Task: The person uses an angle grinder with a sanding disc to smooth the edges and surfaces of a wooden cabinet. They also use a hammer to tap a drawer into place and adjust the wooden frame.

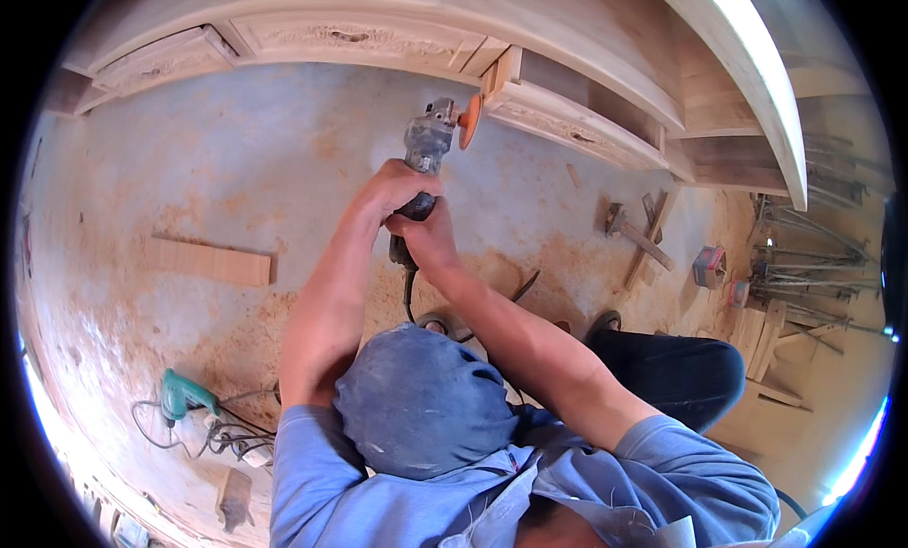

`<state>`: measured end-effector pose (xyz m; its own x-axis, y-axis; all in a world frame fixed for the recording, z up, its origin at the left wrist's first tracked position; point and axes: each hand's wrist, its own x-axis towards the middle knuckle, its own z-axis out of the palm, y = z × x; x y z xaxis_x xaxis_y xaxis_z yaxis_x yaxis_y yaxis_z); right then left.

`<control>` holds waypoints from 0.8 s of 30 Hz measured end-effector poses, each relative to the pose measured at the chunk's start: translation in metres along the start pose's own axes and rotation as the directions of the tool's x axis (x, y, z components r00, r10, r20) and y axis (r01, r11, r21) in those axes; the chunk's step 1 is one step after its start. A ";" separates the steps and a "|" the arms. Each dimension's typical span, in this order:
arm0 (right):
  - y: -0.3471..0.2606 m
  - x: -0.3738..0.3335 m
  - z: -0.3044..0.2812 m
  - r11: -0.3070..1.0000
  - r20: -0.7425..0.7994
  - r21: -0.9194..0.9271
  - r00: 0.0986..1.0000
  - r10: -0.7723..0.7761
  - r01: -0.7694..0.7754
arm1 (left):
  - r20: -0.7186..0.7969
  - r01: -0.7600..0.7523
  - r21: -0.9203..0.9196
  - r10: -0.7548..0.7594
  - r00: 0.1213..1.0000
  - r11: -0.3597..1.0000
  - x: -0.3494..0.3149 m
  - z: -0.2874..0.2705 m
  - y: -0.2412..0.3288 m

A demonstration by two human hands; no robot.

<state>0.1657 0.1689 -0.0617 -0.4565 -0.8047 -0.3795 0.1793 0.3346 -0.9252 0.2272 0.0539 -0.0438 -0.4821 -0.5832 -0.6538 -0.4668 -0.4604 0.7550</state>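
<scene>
Both my hands are wrapped round an angle grinder (428, 143) with a grey body and an orange disc (470, 121). My left hand (401, 182) closes round the body just behind the head. Behind it, my right hand (428, 234) grips the rear of the tool, where a black cord leaves it. The disc stands on edge at the left end of a pulled-out wooden drawer (579, 132) with a carved front. Whether disc and wood touch I cannot tell.
A long pale wooden cabinet (350, 37) curves across the far side. On the dusty floor lie a board (210, 261), a green power drill (185, 395) with tangled cords, a hammer (636, 234) by wood strips, and a small box (709, 266). Metal clamps (813, 255) stand at right.
</scene>
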 end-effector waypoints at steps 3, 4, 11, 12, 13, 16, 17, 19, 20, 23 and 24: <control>-0.004 -0.010 0.004 1.000 -0.020 -0.004 1.000 -0.014 0.014 | 0.013 -0.011 0.040 0.011 1.000 0.999 -0.011 -0.005 0.007; -0.008 -0.011 0.006 1.000 -0.023 0.000 1.000 -0.006 0.006 | 0.019 -0.015 0.053 0.014 1.000 0.998 -0.016 -0.007 0.011; -0.007 -0.003 0.007 1.000 -0.050 0.003 0.998 0.026 -0.026 | 0.019 -0.013 0.043 0.013 1.000 0.999 0.001 -0.005 0.005; -0.009 -0.006 0.009 1.000 -0.069 -0.010 0.998 0.007 -0.008 | 0.026 -0.031 0.058 0.030 0.999 0.998 0.000 -0.008 0.005; -0.011 -0.010 0.011 1.000 -0.087 -0.024 0.996 -0.012 0.010 | 0.034 -0.049 0.074 0.047 0.998 0.996 -0.002 -0.009 0.005; -0.027 -0.023 0.019 1.000 -0.110 -0.014 0.994 -0.018 0.017 | 0.069 -0.062 0.041 0.059 0.996 0.997 -0.011 -0.014 0.005; -0.023 -0.021 0.018 1.000 -0.089 -0.019 0.996 -0.017 0.016 | 0.056 -0.039 0.053 0.036 0.998 0.998 -0.011 -0.015 0.006; -0.008 -0.011 0.009 0.999 -0.063 -0.036 0.998 -0.020 0.018 | 0.048 -0.002 0.075 -0.002 0.999 0.997 -0.005 -0.009 0.008; -0.011 -0.011 0.009 0.999 -0.063 -0.028 0.998 0.016 -0.018 | 0.038 -0.003 0.064 0.000 0.999 0.998 -0.005 -0.008 0.007; -0.018 -0.015 0.008 0.999 -0.089 -0.028 0.995 0.043 -0.046 | 0.021 -0.029 0.040 0.028 0.999 0.999 -0.012 -0.004 0.007; -0.020 -0.019 0.009 0.999 -0.114 -0.045 0.993 -0.001 -0.004 | 0.023 -0.053 0.037 0.052 0.998 0.998 -0.016 -0.004 0.010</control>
<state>0.1788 0.1731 -0.0357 -0.5531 -0.7438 -0.3753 0.1416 0.3600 -0.9222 0.2340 0.0561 -0.0256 -0.5227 -0.5905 -0.6148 -0.4677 -0.4044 0.7860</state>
